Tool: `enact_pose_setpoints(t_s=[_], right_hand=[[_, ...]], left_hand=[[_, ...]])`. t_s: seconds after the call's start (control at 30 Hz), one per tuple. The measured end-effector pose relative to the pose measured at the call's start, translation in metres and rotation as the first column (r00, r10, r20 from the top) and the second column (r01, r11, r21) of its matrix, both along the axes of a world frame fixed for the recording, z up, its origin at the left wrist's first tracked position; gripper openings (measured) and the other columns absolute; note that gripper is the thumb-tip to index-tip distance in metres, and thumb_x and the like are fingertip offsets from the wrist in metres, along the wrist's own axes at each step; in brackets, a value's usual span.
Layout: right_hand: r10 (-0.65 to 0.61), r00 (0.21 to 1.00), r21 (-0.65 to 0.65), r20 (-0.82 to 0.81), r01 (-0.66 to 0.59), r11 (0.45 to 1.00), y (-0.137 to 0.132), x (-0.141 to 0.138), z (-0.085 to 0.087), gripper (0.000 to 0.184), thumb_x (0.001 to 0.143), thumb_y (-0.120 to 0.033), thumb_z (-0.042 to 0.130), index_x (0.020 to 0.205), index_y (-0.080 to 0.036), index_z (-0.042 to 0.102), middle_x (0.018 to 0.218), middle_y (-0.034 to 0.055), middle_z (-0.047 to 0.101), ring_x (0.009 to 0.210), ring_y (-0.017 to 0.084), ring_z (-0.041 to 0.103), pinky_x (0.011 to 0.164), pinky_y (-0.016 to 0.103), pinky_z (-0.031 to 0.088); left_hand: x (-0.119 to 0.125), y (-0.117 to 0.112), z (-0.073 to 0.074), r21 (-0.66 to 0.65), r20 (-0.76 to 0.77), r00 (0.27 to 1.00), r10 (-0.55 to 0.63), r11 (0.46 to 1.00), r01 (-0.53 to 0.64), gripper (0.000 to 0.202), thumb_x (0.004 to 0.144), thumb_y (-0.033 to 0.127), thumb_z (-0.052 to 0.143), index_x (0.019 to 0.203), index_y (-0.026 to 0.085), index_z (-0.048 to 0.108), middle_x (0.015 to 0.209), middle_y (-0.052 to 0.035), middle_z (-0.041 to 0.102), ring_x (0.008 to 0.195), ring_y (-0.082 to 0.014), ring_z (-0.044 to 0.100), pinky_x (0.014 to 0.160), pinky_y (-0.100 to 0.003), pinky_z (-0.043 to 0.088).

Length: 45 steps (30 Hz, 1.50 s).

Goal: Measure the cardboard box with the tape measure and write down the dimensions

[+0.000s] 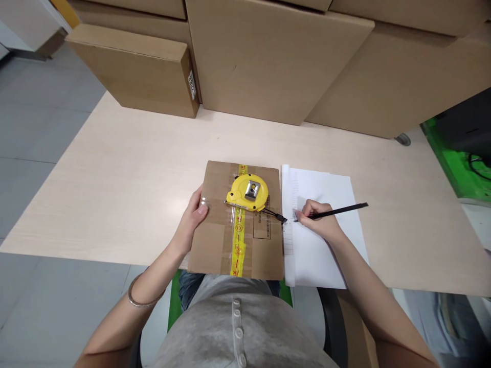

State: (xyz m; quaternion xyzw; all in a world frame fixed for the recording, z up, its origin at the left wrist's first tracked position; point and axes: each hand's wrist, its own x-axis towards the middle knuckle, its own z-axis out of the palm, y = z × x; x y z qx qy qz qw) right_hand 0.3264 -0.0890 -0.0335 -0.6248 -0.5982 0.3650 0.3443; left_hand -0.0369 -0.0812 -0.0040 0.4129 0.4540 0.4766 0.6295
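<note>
My left hand (193, 217) grips the left edge of a small cardboard box (209, 240), thumb on top and the other fingers along its side. Yellow printed tape runs down the middle of the box. On its top lies a yellow tape measure (240, 193) with a metal belt clip and a black wrist strap (276, 215). My right hand (316, 217) is closed around a slim black pencil or pen (347, 209), its tip low over the left part of the white paper (337, 191). The paper lies just right of the box, with small rows of writing near its left edge.
Large cardboard boxes (264, 61) stand along the back of the table (134, 179). A smaller brown carton (134, 71) is at the back left. Past the right edge are a green surface (441, 168) and a dark object (468, 122) with a cable.
</note>
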Motion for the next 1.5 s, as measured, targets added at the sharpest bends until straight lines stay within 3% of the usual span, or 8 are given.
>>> enact_pose_setpoints(t_s=[0.2, 0.37, 0.53, 0.67, 0.83, 0.97, 1.3, 1.5], right_hand=[[-0.014, 1.000, 0.011, 0.006, 0.014, 1.000, 0.0005, 0.0002, -0.0008, 0.046, 0.072, -0.036, 0.078, 0.056, -0.026, 0.036, 0.050, -0.0056, 0.040, 0.051, 0.010, 0.035, 0.050, 0.026, 0.029], [0.001, 1.000, -0.002, 0.012, -0.001, 1.000, -0.0002, 0.0002, -0.0003, 0.038, 0.072, -0.035, 0.077, 0.056, -0.025, 0.043, 0.049, -0.0054, 0.042, 0.049, 0.010, 0.034, 0.048, 0.026, 0.026], [-0.017, 1.000, 0.016, 0.019, 0.017, 1.000, -0.0001, 0.0011, -0.0010, 0.044, 0.071, -0.034, 0.075, 0.055, -0.025, 0.035, 0.050, -0.0053, 0.039, 0.051, 0.010, 0.033, 0.050, 0.026, 0.027], [0.003, 1.000, 0.005, 0.018, -0.003, 1.000, 0.0002, 0.0011, -0.0016, 0.040, 0.071, -0.037, 0.076, 0.054, -0.025, 0.043, 0.048, -0.0051, 0.041, 0.049, 0.010, 0.033, 0.048, 0.026, 0.026], [-0.002, 1.000, 0.011, 0.017, 0.002, 1.000, 0.0000, 0.0015, -0.0024, 0.043, 0.071, -0.035, 0.075, 0.054, -0.025, 0.036, 0.049, -0.0052, 0.040, 0.050, 0.010, 0.033, 0.049, 0.026, 0.026], [0.013, 1.000, -0.001, 0.019, -0.013, 1.000, -0.0005, 0.0021, -0.0030, 0.038, 0.073, -0.035, 0.075, 0.056, -0.025, 0.042, 0.049, -0.0054, 0.040, 0.049, 0.010, 0.032, 0.049, 0.026, 0.025], [0.004, 1.000, -0.002, 0.022, -0.004, 1.000, 0.0002, 0.0018, -0.0041, 0.041, 0.073, -0.036, 0.074, 0.056, -0.025, 0.039, 0.050, -0.0054, 0.039, 0.050, 0.010, 0.032, 0.049, 0.026, 0.025], [0.009, 1.000, -0.011, 0.019, -0.009, 1.000, -0.0002, 0.0007, -0.0022, 0.040, 0.074, -0.038, 0.076, 0.056, -0.025, 0.043, 0.050, -0.0052, 0.041, 0.049, 0.010, 0.033, 0.049, 0.026, 0.025]], left_hand=[[-0.0004, 0.0003, 0.0002, 0.009, -0.026, 1.000, 0.018, 1.000, -0.017, 0.065, 0.088, 0.062, 0.073, 0.143, 0.026, 0.065, 0.149, -0.0084, 0.067, 0.147, -0.0382, 0.055, 0.121, -0.048, 0.047], [-0.0006, 0.0004, -0.0008, 0.010, -0.025, 1.000, 0.017, 1.000, -0.017, 0.066, 0.088, 0.062, 0.074, 0.143, 0.027, 0.065, 0.149, -0.0077, 0.067, 0.147, -0.0382, 0.055, 0.123, -0.048, 0.045], [-0.0005, 0.0011, -0.0017, 0.016, -0.027, 1.000, 0.014, 1.000, -0.014, 0.066, 0.089, 0.062, 0.072, 0.144, 0.027, 0.065, 0.151, -0.0076, 0.066, 0.148, -0.0385, 0.053, 0.125, -0.048, 0.043], [-0.0006, 0.0013, -0.0013, 0.009, -0.039, 0.999, 0.024, 1.000, -0.024, 0.067, 0.087, 0.063, 0.074, 0.143, 0.026, 0.065, 0.149, -0.0085, 0.068, 0.147, -0.0386, 0.055, 0.122, -0.047, 0.047], [-0.0006, 0.0011, -0.0026, 0.009, -0.038, 0.999, 0.028, 1.000, -0.027, 0.065, 0.087, 0.063, 0.074, 0.142, 0.028, 0.066, 0.148, -0.0069, 0.068, 0.148, -0.0381, 0.054, 0.123, -0.048, 0.046], [-0.0006, 0.0012, -0.0040, 0.012, -0.027, 0.999, 0.034, 0.999, -0.033, 0.063, 0.087, 0.062, 0.074, 0.140, 0.029, 0.067, 0.147, -0.0065, 0.069, 0.146, -0.0370, 0.056, 0.123, -0.047, 0.046], [0.0000, 0.0006, -0.0020, 0.008, -0.020, 1.000, 0.017, 1.000, -0.017, 0.068, 0.088, 0.064, 0.072, 0.145, 0.027, 0.063, 0.150, -0.0073, 0.067, 0.147, -0.0386, 0.055, 0.123, -0.049, 0.046], [-0.0020, 0.0010, -0.0087, 0.026, -0.015, 1.000, 0.002, 1.000, -0.002, 0.068, 0.091, 0.062, 0.070, 0.149, 0.028, 0.061, 0.156, -0.0057, 0.063, 0.149, -0.0373, 0.052, 0.126, -0.048, 0.042]])
